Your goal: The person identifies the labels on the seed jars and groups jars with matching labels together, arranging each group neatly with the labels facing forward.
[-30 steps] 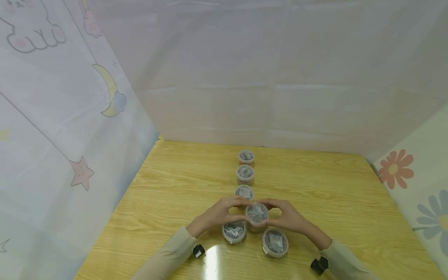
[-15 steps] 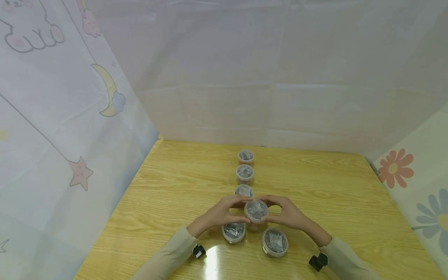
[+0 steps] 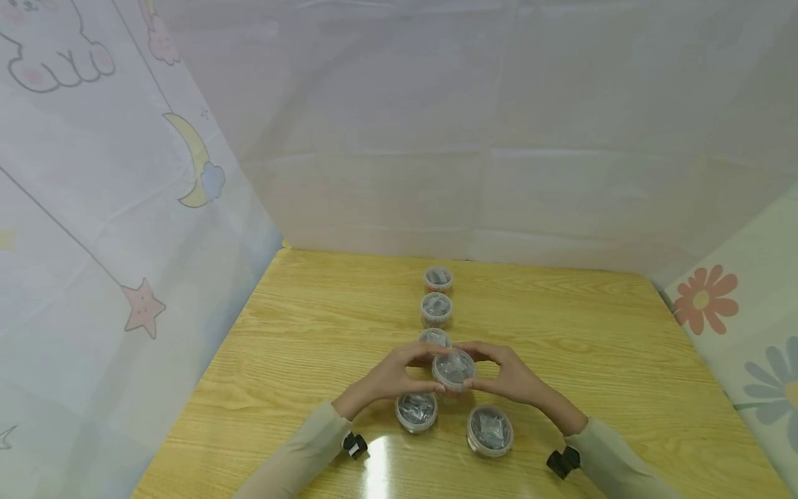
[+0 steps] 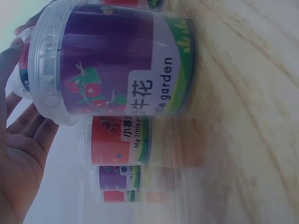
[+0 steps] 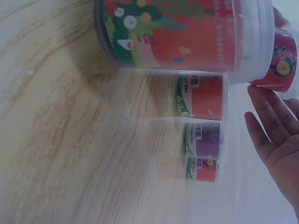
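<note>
Between both hands is a small plastic seed tub (image 3: 453,369) with a clear lid and a silvery packet under it. My left hand (image 3: 389,375) grips its left side, thumb in front and fingers behind. On the opposite side my right hand (image 3: 514,378) holds it the same way. The right wrist view shows this tub's red label (image 5: 282,60) with a round flower picture, raised off the table. Close in front stand a purple-labelled tub (image 4: 112,60) on the left and a red-labelled tub (image 5: 182,35) on the right.
Beyond the hands, similar tubs line up away from me: a near one (image 3: 435,337) partly behind the fingers, a middle one (image 3: 436,310) and a far one (image 3: 438,278). The wooden table (image 3: 312,312) meets fabric walls at the back and sides.
Both hands have carried the tub slightly away from me and a little to the left. The other tubs have stayed in place.
</note>
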The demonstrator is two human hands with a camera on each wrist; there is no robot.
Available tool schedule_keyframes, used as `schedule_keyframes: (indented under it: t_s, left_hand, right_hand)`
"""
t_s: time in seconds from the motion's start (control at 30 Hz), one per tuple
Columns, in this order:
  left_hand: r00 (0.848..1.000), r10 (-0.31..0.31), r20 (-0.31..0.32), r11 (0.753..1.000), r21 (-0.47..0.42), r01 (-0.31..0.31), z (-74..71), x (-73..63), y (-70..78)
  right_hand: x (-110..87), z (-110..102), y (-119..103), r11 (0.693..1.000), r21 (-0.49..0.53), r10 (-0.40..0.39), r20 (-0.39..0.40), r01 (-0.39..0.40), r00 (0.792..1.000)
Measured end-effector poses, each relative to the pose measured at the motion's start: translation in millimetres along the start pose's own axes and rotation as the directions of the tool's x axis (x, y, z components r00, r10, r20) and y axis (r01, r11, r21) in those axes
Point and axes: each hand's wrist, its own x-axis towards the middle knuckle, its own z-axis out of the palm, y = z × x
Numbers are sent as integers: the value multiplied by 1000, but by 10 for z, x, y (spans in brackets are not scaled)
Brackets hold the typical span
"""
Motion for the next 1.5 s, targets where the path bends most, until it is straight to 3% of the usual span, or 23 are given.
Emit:
schedule_keyframes:
  t_s: [0.2,0.5,0.8,1.07,1.17,1.5]
  left_hand:
    - [1000,0,-14,1000,-10,0,-23,11,-1]
    - [998,-3,-60,1000,-5,3,-63,28,27]
    - [997,11,-77,1000,18,-10,-141,73,262]
    - [988,-120,-99,993,-34,117,-120,71,62]
    - [985,-135,-103,989,-70,129,-129,78,26]
    - [981,-179,-71,974,-151,167,-134,84,33]
  right_hand:
    - [-35,64,219,999,33,-9,-9,9,1000]
    - [-22,69,252,998,58,25,15,-26,1000]
    - [0,103,274,995,92,40,12,-41,999]
    - [93,25,33,989,119,83,6,-83,997]
    - [125,-19,-69,986,137,98,3,-97,995]
    - [181,-77,-92,980,166,114,-3,-112,993]
